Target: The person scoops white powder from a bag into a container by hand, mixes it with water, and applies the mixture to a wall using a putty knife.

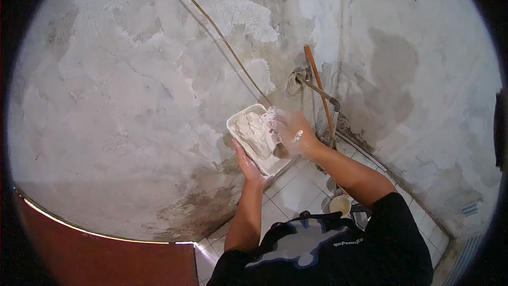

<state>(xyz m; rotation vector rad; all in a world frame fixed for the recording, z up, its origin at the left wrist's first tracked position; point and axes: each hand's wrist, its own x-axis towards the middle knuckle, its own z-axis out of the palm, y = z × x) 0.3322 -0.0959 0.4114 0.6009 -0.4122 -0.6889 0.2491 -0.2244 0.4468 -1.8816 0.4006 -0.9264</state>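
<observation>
My left hand (246,163) grips the lower left side of a white rectangular tub (231,125), fingers along its outer wall. Thick off-white paste (253,133) lies inside, its surface ridged and uneven. Over the tub's right side is my right hand (296,131), blurred by motion and smeared with white. Lumpy white streaks show at its fingertips, and a brownish patch sits just below them. I cannot tell whether these fingers hold anything.
Patchy plastered walls meet at a corner ahead. A thin rod (219,34) slants down the left wall; a pipe (324,95) and an orange-brown stick (314,71) stand near the corner. On the tiled floor (296,188) is a round container (340,205). A reddish-brown surface (106,259) lies lower left.
</observation>
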